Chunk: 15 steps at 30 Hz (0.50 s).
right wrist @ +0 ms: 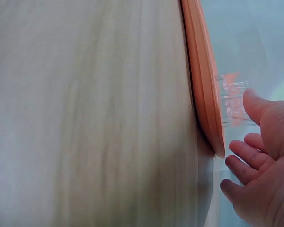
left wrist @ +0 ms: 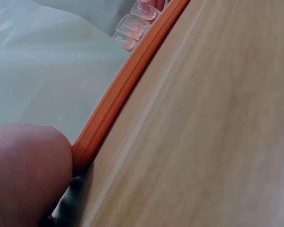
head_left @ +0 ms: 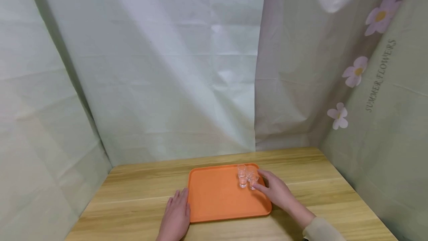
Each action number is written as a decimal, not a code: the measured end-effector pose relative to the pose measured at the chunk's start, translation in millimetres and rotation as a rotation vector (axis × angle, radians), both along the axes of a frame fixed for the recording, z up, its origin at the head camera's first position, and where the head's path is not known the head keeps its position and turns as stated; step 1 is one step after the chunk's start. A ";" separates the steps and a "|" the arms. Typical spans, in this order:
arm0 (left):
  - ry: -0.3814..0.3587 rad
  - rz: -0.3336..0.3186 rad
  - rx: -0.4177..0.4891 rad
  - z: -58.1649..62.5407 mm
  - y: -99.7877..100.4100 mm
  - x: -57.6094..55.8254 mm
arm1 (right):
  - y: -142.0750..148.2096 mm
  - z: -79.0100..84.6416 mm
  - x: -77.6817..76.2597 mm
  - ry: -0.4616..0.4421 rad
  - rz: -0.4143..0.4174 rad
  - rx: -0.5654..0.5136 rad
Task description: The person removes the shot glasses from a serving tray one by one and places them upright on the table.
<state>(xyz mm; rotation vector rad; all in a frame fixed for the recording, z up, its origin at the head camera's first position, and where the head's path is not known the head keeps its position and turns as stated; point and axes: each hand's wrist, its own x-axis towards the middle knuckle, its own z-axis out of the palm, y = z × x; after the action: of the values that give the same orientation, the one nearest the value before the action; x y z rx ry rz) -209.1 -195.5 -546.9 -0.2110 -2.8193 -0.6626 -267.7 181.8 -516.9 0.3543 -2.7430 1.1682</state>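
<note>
An orange tray (head_left: 220,200) lies flat on the wooden table. Several small clear shot glasses (head_left: 242,181) stand close together toward its back right corner; the left wrist view also catches these glasses (left wrist: 131,26) past the tray rim. My right hand (head_left: 275,190) reaches in over the tray's right side and holds the front right shot glass (head_left: 253,181) between thumb and fingers. In the right wrist view, the thumb of my right hand (right wrist: 270,156) lies against a glass. Against the tray's left edge rests my left hand (head_left: 175,215), its fingers extended and holding nothing.
The wooden table (head_left: 133,196) extends on both sides of the tray. Pale hanging cloth (head_left: 167,84) closes off the back and the sides; flowers and lettering are printed on the right part.
</note>
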 end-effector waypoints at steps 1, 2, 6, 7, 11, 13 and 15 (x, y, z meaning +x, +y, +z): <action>-0.003 0.001 0.002 0.4 0.2 -0.1 | -0.2 -0.4 -0.7 -0.001 -0.004 -0.013; -0.006 0.002 0.002 0.7 0.4 -0.1 | -0.6 -0.5 -1.1 -0.002 -0.009 -0.025; -0.009 0.008 0.002 1.6 1.2 0.8 | -2.9 -0.5 -3.1 -0.005 -0.025 -0.059; -0.004 0.010 0.006 1.2 1.0 0.9 | -3.9 -0.8 -3.7 -0.008 -0.028 -0.067; 0.014 0.012 0.016 -1.4 0.5 0.5 | -6.8 -2.2 -4.8 -0.013 -0.044 -0.087; 0.018 0.013 0.015 -1.8 0.2 -0.1 | -8.3 -2.4 -5.1 -0.010 -0.052 -0.089; 0.019 0.014 0.010 -1.1 -0.2 -0.6 | -9.8 -2.4 -5.6 -0.006 -0.059 -0.085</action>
<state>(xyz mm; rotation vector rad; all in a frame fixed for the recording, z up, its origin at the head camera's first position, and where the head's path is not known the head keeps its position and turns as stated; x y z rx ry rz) -209.7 -195.7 -548.0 -0.1952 -2.7957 -0.6678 -273.3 172.0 -519.3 0.2581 -2.6793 1.2677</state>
